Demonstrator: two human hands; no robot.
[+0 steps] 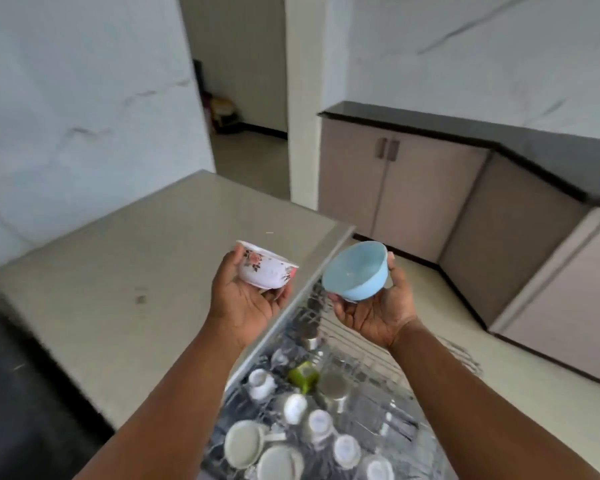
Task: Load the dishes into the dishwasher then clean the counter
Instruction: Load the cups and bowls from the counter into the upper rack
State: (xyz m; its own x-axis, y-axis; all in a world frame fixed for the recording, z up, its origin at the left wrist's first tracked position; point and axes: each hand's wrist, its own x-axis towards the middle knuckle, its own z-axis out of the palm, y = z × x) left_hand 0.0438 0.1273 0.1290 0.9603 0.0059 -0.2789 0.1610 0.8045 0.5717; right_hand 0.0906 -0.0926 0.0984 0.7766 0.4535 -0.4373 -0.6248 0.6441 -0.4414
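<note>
Left hand (248, 299) cups the floral bowl (265, 270); right hand (378, 306) cups the blue bowl (355, 271), fingers curled beneath. Both are held above the near dishwasher rack (326, 393), evidently for loading.

Left hand (246, 303) floral bowl (265, 270); right hand (374, 313) blue bowl (355, 271)

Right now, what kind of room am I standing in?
Most likely a home kitchen. A pulled-out dishwasher rack below your arms holds upturned cups, a dark countertop runs over beige cabinets along the wall, and your left hand and right hand each hold a bowl.
</note>
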